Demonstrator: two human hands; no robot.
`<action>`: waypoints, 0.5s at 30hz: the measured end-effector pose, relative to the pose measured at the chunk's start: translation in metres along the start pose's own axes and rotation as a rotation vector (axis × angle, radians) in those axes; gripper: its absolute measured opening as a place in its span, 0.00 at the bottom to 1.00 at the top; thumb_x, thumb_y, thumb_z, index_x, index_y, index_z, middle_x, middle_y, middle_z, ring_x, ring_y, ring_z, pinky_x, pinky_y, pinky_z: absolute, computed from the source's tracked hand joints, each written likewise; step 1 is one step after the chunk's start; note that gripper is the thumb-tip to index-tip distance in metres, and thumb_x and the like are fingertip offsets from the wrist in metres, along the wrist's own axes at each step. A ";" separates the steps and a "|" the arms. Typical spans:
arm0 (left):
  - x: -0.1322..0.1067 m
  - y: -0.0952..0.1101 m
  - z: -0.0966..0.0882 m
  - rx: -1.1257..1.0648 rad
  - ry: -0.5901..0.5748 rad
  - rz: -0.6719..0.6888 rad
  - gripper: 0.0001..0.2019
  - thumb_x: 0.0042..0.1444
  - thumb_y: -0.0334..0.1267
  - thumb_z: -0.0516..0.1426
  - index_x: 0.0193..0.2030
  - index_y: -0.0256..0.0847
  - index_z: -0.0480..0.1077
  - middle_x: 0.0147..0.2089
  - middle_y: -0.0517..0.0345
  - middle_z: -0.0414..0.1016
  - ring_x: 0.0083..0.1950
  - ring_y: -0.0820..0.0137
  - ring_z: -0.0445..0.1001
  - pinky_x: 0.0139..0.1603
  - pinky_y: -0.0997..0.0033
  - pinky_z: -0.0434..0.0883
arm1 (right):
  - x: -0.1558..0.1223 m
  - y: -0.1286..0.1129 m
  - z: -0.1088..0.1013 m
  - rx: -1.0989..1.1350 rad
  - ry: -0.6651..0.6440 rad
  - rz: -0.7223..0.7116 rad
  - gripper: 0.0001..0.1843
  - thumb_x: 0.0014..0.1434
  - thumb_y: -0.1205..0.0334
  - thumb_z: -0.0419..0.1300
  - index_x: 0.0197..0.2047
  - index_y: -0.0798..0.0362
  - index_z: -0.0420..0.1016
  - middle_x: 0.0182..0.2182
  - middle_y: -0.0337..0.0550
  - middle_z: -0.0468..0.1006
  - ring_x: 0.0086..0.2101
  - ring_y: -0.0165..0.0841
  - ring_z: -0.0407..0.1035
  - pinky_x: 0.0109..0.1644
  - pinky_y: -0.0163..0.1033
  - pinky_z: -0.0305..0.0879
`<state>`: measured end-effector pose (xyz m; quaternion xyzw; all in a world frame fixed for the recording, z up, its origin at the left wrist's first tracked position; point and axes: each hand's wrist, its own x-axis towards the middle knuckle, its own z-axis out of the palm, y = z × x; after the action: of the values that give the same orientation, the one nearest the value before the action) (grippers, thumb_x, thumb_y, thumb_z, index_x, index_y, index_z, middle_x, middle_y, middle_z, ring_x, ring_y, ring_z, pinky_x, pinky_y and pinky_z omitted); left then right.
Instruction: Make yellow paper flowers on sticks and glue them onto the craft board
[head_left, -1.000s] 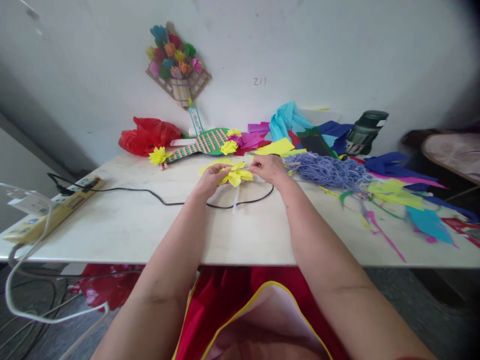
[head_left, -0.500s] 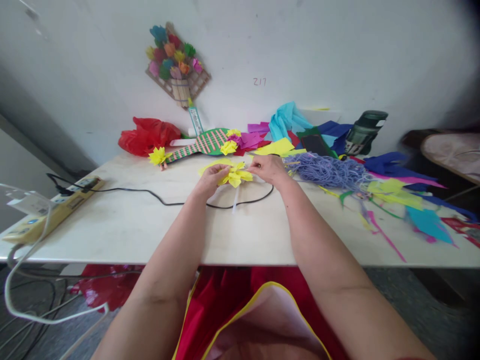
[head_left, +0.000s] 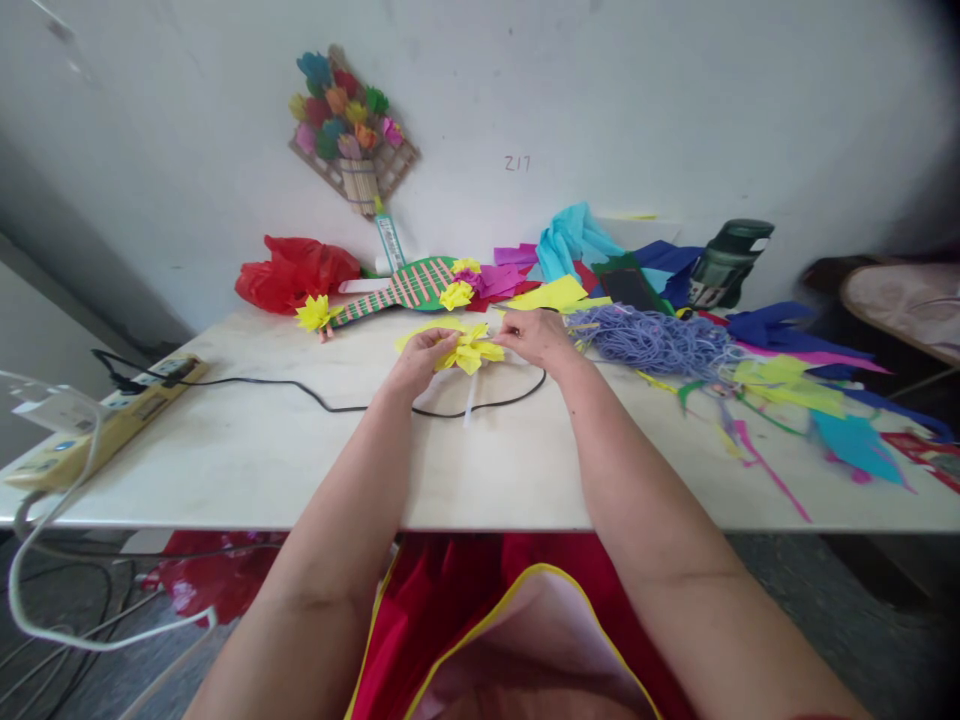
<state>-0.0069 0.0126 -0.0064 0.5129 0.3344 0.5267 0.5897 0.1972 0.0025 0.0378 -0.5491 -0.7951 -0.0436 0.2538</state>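
A yellow paper flower [head_left: 474,350] is held above the middle of the table. My left hand [head_left: 424,358] is closed on its left side, thumb and fingers pinching the petals. On the other side, my right hand [head_left: 531,335] is closed in a pinch at the flower's right petal edge; whether it grips the petal or something small is hard to make out. Below the flower a pale translucent stick [head_left: 470,400] points down. Just behind lies a green, pipa-shaped piece [head_left: 424,284] with pink strips and yellow paper flowers on it.
A black cable [head_left: 322,402] runs from the power strip [head_left: 112,420] at left, passing under my hands. A purple yarn bundle [head_left: 652,340], paper scraps [head_left: 855,445] and a dark green bottle [head_left: 731,262] lie at right. A red plastic bag [head_left: 296,275] sits at back left.
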 end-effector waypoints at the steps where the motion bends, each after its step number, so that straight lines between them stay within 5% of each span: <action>1: 0.000 0.000 -0.001 0.002 -0.001 0.002 0.17 0.39 0.42 0.70 0.32 0.35 0.73 0.29 0.57 0.77 0.29 0.73 0.74 0.32 0.73 0.71 | 0.000 0.000 0.000 0.000 0.000 -0.003 0.08 0.56 0.56 0.62 0.31 0.50 0.79 0.32 0.40 0.82 0.35 0.33 0.72 0.35 0.36 0.55; 15: 0.001 -0.001 0.000 -0.024 0.002 0.036 0.17 0.39 0.41 0.70 0.33 0.35 0.74 0.29 0.57 0.77 0.29 0.73 0.75 0.31 0.74 0.72 | 0.001 0.001 0.002 -0.008 -0.007 -0.001 0.08 0.57 0.56 0.61 0.33 0.50 0.79 0.34 0.41 0.82 0.36 0.34 0.72 0.36 0.36 0.55</action>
<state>-0.0064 0.0137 -0.0068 0.5111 0.3192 0.5416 0.5861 0.1975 0.0044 0.0363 -0.5497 -0.7961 -0.0451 0.2489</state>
